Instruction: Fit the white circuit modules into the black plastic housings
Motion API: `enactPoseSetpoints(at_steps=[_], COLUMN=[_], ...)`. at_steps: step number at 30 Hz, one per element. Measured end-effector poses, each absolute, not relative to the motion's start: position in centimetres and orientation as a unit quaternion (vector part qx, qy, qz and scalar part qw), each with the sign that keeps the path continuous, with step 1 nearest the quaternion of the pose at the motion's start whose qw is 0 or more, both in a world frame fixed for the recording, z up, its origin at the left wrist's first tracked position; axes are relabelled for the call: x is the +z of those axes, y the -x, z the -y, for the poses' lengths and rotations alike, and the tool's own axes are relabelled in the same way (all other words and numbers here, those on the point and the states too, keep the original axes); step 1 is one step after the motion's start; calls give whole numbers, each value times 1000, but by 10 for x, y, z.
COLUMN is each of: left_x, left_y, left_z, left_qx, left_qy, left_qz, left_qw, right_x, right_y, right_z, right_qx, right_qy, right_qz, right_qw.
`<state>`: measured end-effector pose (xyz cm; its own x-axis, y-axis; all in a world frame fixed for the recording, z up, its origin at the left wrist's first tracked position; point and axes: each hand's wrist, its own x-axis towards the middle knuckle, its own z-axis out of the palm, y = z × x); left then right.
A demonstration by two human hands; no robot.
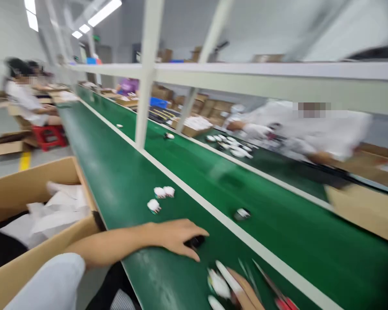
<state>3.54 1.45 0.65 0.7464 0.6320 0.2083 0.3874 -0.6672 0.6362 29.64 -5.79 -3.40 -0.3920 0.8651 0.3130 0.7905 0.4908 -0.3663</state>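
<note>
My left hand [177, 237] reaches over the green tabletop from the left, its thumb and fingers curved round a small black part [195, 243]. At the bottom edge, partly cut off, my right hand [241, 288] has white-covered fingertips on a white piece [219, 284] with a greenish edge. Beside it on the right lie tweezers [250, 275], blurred, and a red-handled tool [284, 301]. Farther up the table sit three small white pieces [154, 206] with coloured bits at their undersides.
An open cardboard box [35, 172] stands at the left. Beyond a pale strip runs a green belt [194, 159] carrying a few small parts, one a dark piece [242, 214]. White posts [145, 86] hold up a shelf. Across, a person in white works; others sit far left.
</note>
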Motion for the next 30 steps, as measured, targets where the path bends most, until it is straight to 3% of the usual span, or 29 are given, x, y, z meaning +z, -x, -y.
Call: enactPoseSetpoints(at_steps=[6, 18, 30], left_x=[5, 9, 11], left_y=[-24, -22, -29], left_z=[-21, -24, -23], left_qx=[221, 211, 207], left_qy=[-860, -856, -865], left_qz=[-301, -283, -280], left_qw=[347, 377, 362], right_x=[1, 2, 6], right_y=[-310, -311, -298], right_z=[102, 104, 104], right_qx=[140, 194, 90], right_qy=[482, 527, 557], right_qz=[835, 795, 793], right_qw=[225, 231, 230])
